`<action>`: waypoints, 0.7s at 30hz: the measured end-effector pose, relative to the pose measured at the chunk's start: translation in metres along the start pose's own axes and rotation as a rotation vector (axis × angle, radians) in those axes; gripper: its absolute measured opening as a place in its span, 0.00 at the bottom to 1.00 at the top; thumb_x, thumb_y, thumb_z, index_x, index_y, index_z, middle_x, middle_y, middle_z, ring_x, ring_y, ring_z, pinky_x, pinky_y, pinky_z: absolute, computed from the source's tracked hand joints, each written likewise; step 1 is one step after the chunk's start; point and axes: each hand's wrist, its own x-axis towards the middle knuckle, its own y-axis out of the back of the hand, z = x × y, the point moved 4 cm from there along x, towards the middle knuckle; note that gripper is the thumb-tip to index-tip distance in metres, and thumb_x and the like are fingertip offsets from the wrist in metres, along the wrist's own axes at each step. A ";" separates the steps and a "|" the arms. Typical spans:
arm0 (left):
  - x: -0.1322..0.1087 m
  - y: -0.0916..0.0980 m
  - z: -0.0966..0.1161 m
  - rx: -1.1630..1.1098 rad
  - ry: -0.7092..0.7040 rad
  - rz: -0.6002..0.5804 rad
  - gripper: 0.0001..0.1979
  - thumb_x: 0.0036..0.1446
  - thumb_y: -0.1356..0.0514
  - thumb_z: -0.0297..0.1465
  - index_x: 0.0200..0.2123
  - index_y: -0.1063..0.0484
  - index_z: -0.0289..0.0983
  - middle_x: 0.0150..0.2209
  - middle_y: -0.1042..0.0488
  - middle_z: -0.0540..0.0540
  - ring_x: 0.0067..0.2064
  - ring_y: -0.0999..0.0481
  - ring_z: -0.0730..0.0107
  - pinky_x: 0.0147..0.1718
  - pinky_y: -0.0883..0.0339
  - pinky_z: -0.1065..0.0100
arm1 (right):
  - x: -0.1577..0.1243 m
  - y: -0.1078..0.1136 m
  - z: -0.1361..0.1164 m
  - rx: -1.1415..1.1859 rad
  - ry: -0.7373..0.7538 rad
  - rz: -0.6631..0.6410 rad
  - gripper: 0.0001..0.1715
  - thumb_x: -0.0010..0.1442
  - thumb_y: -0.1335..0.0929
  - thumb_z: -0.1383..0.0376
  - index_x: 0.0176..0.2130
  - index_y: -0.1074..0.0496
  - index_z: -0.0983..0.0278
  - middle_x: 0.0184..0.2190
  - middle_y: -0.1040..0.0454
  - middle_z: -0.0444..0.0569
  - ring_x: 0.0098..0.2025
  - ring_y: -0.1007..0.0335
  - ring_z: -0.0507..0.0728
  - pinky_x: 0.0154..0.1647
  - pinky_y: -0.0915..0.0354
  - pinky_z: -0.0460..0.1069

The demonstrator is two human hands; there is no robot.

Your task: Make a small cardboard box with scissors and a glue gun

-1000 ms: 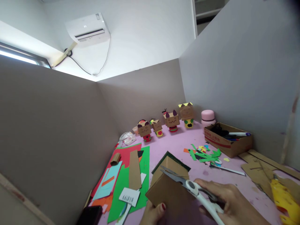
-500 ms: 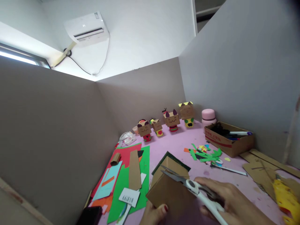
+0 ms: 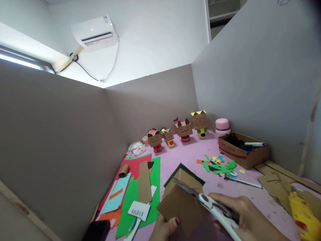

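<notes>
My left hand (image 3: 167, 228) grips a brown cardboard box (image 3: 184, 209) from below, its thumb pressed on the near face. Along the far edges of the box runs a dark green strip (image 3: 192, 172). White-handled scissors (image 3: 209, 204) are in my right hand (image 3: 243, 212), fingers wrapped round the handles. The blades lie over the top edge of the box and look nearly closed. Whether they touch the cardboard I cannot tell. Part of my left hand is hidden behind the box.
Coloured paper sheets (image 3: 155, 174) and a cardboard strip (image 3: 144, 182) lie to the left. Paper scraps (image 3: 218, 166), an open cardboard box (image 3: 247, 157) of pens and a yellow glue gun (image 3: 302, 212) are on the right. Several cardboard cat figures (image 3: 185, 129) stand at the back.
The scissor blades have closed from slightly apart to nearly together. The box and both hands stay almost in place; the whole view has shifted slightly.
</notes>
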 end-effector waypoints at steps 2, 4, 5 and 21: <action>0.001 0.001 0.001 0.005 -0.007 0.003 0.41 0.31 0.28 0.35 0.53 0.35 0.36 0.43 0.24 0.34 0.53 0.32 0.43 0.50 0.40 0.49 | 0.001 -0.001 0.001 -0.011 0.010 -0.012 0.05 0.50 0.32 0.66 0.32 0.27 0.61 0.21 0.30 0.38 0.22 0.39 0.49 0.23 0.44 0.41; 0.001 0.001 0.004 0.019 -0.023 -0.008 0.41 0.32 0.28 0.35 0.53 0.35 0.36 0.43 0.23 0.34 0.53 0.32 0.43 0.50 0.39 0.48 | 0.001 -0.001 0.004 -0.025 0.022 -0.022 0.08 0.51 0.33 0.66 0.35 0.27 0.60 0.23 0.28 0.40 0.24 0.36 0.51 0.24 0.42 0.41; 0.002 0.001 0.005 0.028 -0.032 -0.020 0.40 0.33 0.28 0.35 0.53 0.35 0.36 0.44 0.24 0.34 0.53 0.32 0.42 0.50 0.39 0.48 | 0.001 0.000 0.006 -0.038 0.028 -0.016 0.10 0.51 0.33 0.66 0.37 0.27 0.59 0.25 0.27 0.40 0.26 0.34 0.52 0.26 0.40 0.42; 0.002 0.001 0.010 0.076 -0.041 -0.003 0.41 0.34 0.29 0.35 0.54 0.37 0.36 0.45 0.25 0.33 0.51 0.30 0.43 0.48 0.38 0.49 | -0.002 0.010 0.017 -0.292 0.050 0.043 0.31 0.50 0.35 0.69 0.55 0.35 0.59 0.45 0.26 0.53 0.49 0.30 0.61 0.47 0.32 0.51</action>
